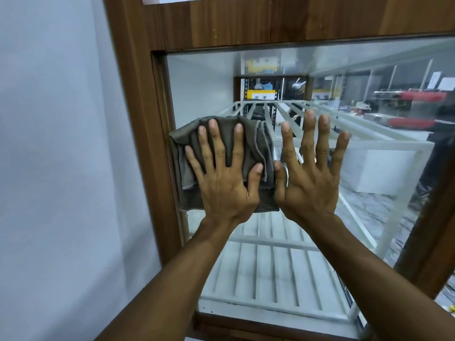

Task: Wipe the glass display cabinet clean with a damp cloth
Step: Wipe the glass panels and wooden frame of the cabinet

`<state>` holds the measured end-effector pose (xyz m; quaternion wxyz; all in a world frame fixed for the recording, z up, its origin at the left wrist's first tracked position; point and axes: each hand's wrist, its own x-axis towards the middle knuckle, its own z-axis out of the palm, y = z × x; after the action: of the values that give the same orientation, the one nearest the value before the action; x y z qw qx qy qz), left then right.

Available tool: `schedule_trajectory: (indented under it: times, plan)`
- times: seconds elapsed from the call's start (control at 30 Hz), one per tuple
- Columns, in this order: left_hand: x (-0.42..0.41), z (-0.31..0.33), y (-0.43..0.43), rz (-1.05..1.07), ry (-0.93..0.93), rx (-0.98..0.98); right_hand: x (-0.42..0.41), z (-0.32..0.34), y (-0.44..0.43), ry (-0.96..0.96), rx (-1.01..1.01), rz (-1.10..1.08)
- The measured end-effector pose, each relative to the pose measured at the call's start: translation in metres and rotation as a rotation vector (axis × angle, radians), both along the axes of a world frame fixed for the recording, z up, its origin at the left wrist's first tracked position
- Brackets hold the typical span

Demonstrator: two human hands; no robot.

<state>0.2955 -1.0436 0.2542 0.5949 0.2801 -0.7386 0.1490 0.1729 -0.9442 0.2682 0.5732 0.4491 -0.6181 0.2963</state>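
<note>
At the left side of the cabinet (246,23) front, entry as follows.

Cabinet: brown wood frame round one large pane of glass (202,89). A white slatted rack (270,267) stands inside and a pale wall (61,143) lies to the left.

Cloth (258,146): grey-brown, folded in several layers, held flat against the glass. Its left edge is at the frame's inner upright, about midway up the pane.

Left hand (226,183): fingers straight and spread, palm pressing the cloth to the glass. No pinch, no curl.

Right hand (310,185): fingers straight and fanned wide, flat against bare glass just beside the cloth. The thumb is at the cloth's right edge; whether it touches, I cannot tell. This hand carries no cloth.

Progress, as a judgement: wiping is under way, with the cloth in contact at the left margin. Reflections of the room mask the surface, so no wet streak or line between wiped and unwiped glass can be made out, and the share finished cannot be told. A few dark specks (208,309) near the bottom edge suggest the lower strip is not yet done. The wide stretch right of the hands likely remains too.
</note>
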Motion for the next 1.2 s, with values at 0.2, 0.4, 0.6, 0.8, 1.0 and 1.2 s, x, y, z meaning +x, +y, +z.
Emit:
schedule_trajectory:
  times: [0.2,0.4,0.6,0.8,1.0,1.2]
  plan:
    - [0.014,0.027,-0.025,0.035,0.076,-0.031,0.001,0.001,0.003,0.012,0.020,-0.006]
    - [-0.004,-0.040,0.003,-0.011,-0.136,-0.057,0.001,0.001,0.003,0.015,-0.001,0.001]
    - [0.006,0.008,-0.018,0.014,0.024,-0.091,-0.006,0.001,0.008,0.039,0.017,0.030]
    - [-0.002,-0.042,-0.009,0.003,-0.083,-0.099,-0.011,-0.005,0.009,0.055,0.057,-0.052]
    - [0.010,-0.002,-0.023,-0.005,0.040,-0.095,-0.014,-0.009,0.014,0.025,0.005,0.025]
    - [-0.011,-0.035,0.002,-0.042,-0.111,-0.150,-0.019,-0.028,0.016,-0.009,-0.007,-0.017]
